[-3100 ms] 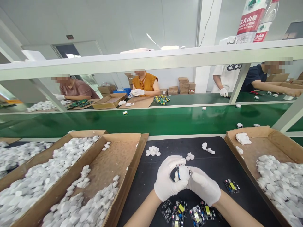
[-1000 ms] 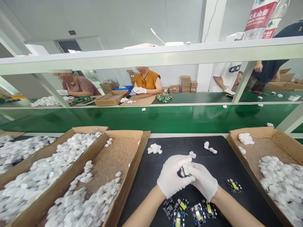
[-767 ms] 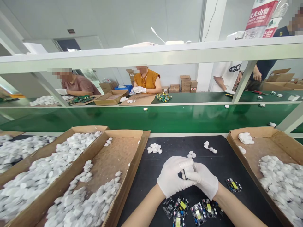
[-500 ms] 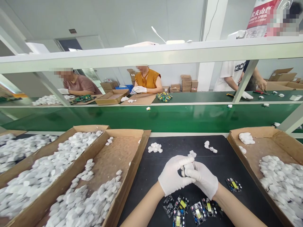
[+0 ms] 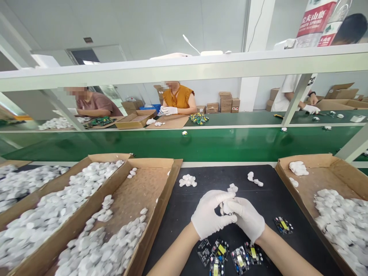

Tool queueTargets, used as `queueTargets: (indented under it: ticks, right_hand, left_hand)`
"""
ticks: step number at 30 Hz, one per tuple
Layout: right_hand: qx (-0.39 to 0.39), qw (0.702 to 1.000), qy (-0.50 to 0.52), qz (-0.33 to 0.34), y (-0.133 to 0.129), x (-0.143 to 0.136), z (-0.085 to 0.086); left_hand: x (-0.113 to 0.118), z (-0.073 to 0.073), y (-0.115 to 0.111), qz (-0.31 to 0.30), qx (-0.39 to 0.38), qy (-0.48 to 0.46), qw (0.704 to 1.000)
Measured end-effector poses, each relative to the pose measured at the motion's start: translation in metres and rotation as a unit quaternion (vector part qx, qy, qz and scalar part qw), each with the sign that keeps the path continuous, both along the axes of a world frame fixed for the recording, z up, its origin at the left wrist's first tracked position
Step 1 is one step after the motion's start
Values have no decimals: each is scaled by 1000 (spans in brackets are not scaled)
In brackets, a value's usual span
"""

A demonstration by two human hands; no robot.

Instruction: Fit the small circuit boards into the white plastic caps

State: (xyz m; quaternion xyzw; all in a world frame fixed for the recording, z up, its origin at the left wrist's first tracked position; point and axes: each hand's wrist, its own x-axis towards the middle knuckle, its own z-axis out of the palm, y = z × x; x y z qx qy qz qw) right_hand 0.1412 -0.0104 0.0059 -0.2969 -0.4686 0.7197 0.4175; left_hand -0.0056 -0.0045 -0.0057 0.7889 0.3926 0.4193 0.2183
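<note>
Both hands wear white gloves and meet over the black mat. My left hand [image 5: 209, 213] and my right hand [image 5: 247, 219] are closed around a small white rounded piece [image 5: 227, 208]. Some small dark detail shows at its lower edge, but the fingers cover most of it. Just beyond my fingertips lie a few white pieces [image 5: 233, 187]. Nearer to me, below the hands, several small circuit boards [image 5: 240, 260] with yellow parts rest on the mat. One more circuit board [image 5: 283, 225] lies to the right of my right wrist.
Cardboard trays of white pieces stand left [image 5: 169, 191] and right [image 5: 290, 191]. White pieces [image 5: 188, 180] are piled on the black mat [image 5: 184, 214]. Beyond runs a green conveyor belt [image 5: 138, 143] under a white shelf frame [image 5: 184, 67]. Co-workers sit across the belt.
My hands stay together, with the white piece turned slightly between the fingers. On the belt the small boards have shifted right. The co-worker at far right has moved further right.
</note>
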Motion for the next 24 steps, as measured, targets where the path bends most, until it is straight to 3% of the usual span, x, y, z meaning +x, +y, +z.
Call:
queueTargets:
  ticks: [7, 12, 14, 19, 21, 24]
  right_hand:
    - [-126, 984, 121, 44, -3, -3, 0]
    - [-153, 977, 138, 61, -2, -2, -6]
    - [-172, 973, 146, 47, 1, -1, -9]
    - [-208, 966, 147, 39, 9, 0, -13]
    - [-192, 972, 135, 24, 9, 0, -13]
    - [-106, 991, 77, -16, 5, -1, -12]
  left_hand:
    - [-5, 7, 0, -40, -74, -85, 993]
    - [-5, 6, 2, -136, -159, -230, 951]
    - [-3, 5, 3, -116, -158, -238, 951]
    - [2, 2, 3, 8, -128, -178, 976]
    - [3, 0, 3, 9, -80, -137, 987]
    - [4, -2, 2, -6, 0, -80, 997]
